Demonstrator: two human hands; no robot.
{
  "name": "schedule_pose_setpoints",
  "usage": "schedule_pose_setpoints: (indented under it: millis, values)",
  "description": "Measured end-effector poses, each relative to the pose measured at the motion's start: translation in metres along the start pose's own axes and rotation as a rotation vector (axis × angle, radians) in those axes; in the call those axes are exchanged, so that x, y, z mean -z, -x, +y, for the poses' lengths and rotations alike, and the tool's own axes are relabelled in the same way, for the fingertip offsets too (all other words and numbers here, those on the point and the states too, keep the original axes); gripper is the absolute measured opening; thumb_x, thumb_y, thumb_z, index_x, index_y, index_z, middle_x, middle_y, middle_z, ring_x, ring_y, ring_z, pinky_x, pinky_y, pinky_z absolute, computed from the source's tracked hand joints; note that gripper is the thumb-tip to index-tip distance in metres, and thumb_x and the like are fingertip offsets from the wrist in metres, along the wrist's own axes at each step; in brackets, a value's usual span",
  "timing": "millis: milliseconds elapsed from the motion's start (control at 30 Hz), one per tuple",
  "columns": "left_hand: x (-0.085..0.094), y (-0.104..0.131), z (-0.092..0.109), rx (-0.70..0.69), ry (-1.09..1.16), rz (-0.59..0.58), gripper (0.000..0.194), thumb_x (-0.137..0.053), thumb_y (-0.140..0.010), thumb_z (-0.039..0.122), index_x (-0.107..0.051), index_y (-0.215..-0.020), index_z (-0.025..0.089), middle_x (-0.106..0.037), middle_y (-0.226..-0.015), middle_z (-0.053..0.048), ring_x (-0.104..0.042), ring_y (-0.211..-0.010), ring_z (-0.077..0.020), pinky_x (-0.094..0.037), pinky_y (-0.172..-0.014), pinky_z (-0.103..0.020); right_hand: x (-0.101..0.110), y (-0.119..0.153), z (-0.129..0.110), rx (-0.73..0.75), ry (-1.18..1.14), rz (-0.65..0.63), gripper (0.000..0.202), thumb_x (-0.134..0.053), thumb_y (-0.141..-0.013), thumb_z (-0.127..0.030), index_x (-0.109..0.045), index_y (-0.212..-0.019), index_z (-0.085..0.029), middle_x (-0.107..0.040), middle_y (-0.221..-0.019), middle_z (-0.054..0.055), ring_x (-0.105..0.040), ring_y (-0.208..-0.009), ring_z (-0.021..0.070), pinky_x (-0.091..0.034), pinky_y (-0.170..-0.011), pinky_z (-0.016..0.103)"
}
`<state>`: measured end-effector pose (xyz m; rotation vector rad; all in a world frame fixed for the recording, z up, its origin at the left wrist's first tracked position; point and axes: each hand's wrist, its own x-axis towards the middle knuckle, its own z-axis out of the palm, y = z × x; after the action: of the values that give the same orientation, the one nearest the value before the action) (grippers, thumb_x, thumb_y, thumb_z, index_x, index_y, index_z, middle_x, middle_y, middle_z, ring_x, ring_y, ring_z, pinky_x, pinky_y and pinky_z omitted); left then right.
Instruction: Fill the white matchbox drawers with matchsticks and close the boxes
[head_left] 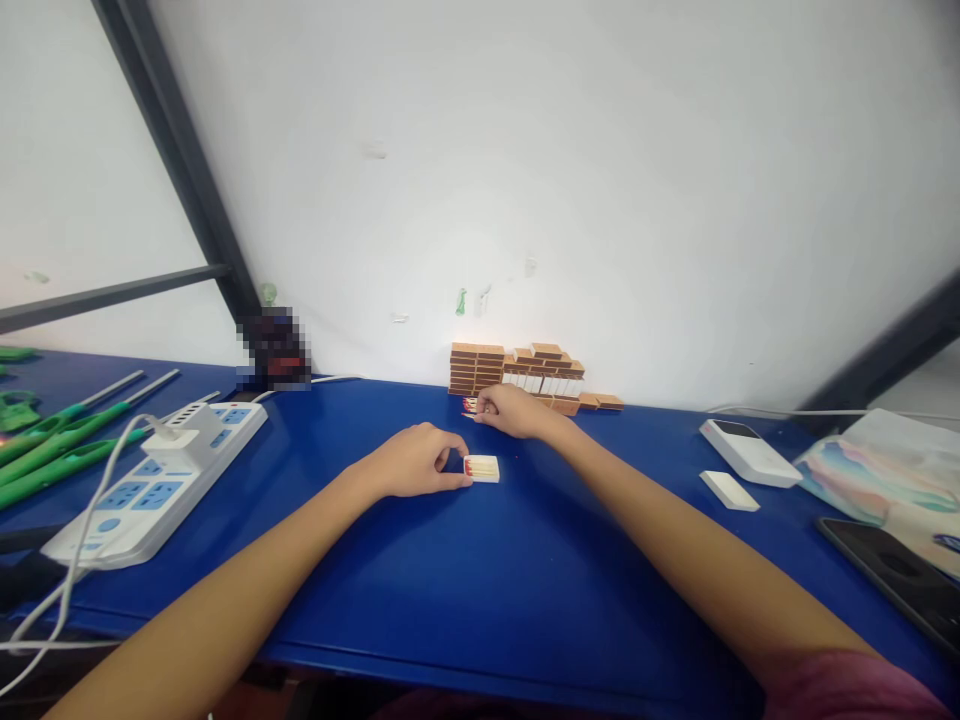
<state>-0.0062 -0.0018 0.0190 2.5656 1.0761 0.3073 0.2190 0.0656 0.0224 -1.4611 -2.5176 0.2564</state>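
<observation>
My left hand (420, 461) grips the left end of a small white matchbox tray (486, 478) between thumb and fingers. Red-tipped matches lie in the tray, heads toward my left hand. Farther back, my right hand (514, 411) is closed in a pinch at a small group of loose red-headed matches (470, 405) on the blue table (450, 570). Its fingertips partly hide these matches. Just behind it, stacked brown matchboxes (477, 370) stand against the wall, with a row of white-sided ones to their right.
A white power strip (161, 490) with a plugged-in cable lies at left, beside green-handled tools (67, 455). On the right are a white device (750, 453), a small white block (729, 491), a dark phone (892, 575) and a pastel packet (847, 475). A wall closes off the back.
</observation>
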Motion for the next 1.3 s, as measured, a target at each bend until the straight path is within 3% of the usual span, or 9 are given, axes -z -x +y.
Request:
schedule_pose_setpoints:
  millis: [233,400,533,667,800,933,1100,1300]
  values:
    - [0.002,-0.001,-0.006,0.007,-0.023,0.016,0.034,-0.069,-0.088,0.049,-0.075,-0.107,0.022,-0.067,-0.068,0.001,-0.060,-0.060,-0.0148,-0.034,-0.058,-0.027,-0.001,-0.003,-0.003,-0.006,0.099,-0.139,0.022,-0.055,-0.103,-0.027,-0.069,-0.094,-0.012,-0.075,-0.097,0.011,-0.064,-0.081,0.0179,-0.040,-0.068,0.024]
    - [0.008,-0.001,-0.014,0.055,-0.040,0.064,0.034,-0.069,-0.088,0.049,-0.075,-0.108,0.022,-0.068,-0.071,0.001,-0.059,-0.061,-0.0151,-0.033,-0.058,-0.027,0.016,0.014,-0.009,0.103,0.018,-0.094,0.024,-0.049,-0.106,-0.030,-0.064,-0.097,-0.014,-0.072,-0.096,0.010,-0.061,-0.079,0.0173,-0.040,-0.068,0.025]
    - [0.010,-0.001,-0.014,0.054,-0.042,0.064,0.033,-0.068,-0.088,0.047,-0.075,-0.108,0.022,-0.068,-0.070,0.001,-0.058,-0.060,-0.0149,-0.033,-0.058,-0.027,0.020,0.032,-0.022,0.198,-0.032,-0.178,0.017,-0.052,-0.104,-0.026,-0.064,-0.096,-0.017,-0.070,-0.093,0.006,-0.059,-0.078,0.0162,-0.039,-0.067,0.024]
    - [0.007,-0.002,-0.015,0.011,-0.044,0.061,0.033,-0.068,-0.089,0.049,-0.075,-0.104,0.021,-0.068,-0.070,0.001,-0.060,-0.061,-0.0148,-0.034,-0.058,-0.027,0.012,0.044,-0.035,0.200,0.040,-0.244,0.013,-0.054,-0.100,-0.019,-0.066,-0.097,-0.016,-0.071,-0.099,0.007,-0.060,-0.080,0.0165,-0.038,-0.066,0.025]
    - [0.004,-0.002,-0.013,0.008,-0.030,0.055,0.035,-0.068,-0.088,0.051,-0.075,-0.103,0.021,-0.068,-0.070,0.001,-0.060,-0.060,-0.0146,-0.034,-0.057,-0.027,0.013,0.040,-0.032,0.238,0.001,-0.131,0.016,-0.053,-0.101,-0.019,-0.067,-0.095,-0.017,-0.072,-0.098,0.007,-0.062,-0.082,0.0161,-0.039,-0.068,0.024]
    - [0.004,-0.001,-0.009,-0.004,0.016,0.024,0.035,-0.070,-0.087,0.051,-0.076,-0.107,0.022,-0.067,-0.067,0.002,-0.060,-0.059,-0.0139,-0.035,-0.058,-0.027,0.017,0.024,-0.015,0.092,0.073,0.006,0.018,-0.054,-0.101,-0.021,-0.069,-0.093,-0.014,-0.074,-0.096,0.010,-0.065,-0.083,0.0178,-0.039,-0.069,0.025]
    - [0.003,0.000,-0.007,0.014,0.083,0.038,0.037,-0.072,-0.085,0.052,-0.076,-0.107,0.022,-0.067,-0.070,0.002,-0.059,-0.059,-0.0132,-0.038,-0.057,-0.026,0.009,0.005,0.006,-0.023,0.092,-0.006,0.012,-0.061,-0.095,-0.017,-0.071,-0.100,-0.014,-0.076,-0.099,0.009,-0.066,-0.081,0.0171,-0.039,-0.066,0.024]
    - [0.000,-0.002,-0.004,-0.001,0.100,-0.004,0.039,-0.071,-0.085,0.052,-0.076,-0.107,0.021,-0.066,-0.068,0.001,-0.059,-0.058,-0.0141,-0.037,-0.058,-0.028,0.002,0.001,0.008,-0.049,0.069,-0.005,0.012,-0.063,-0.096,-0.021,-0.073,-0.097,-0.015,-0.077,-0.097,0.008,-0.067,-0.082,0.0173,-0.039,-0.066,0.023]
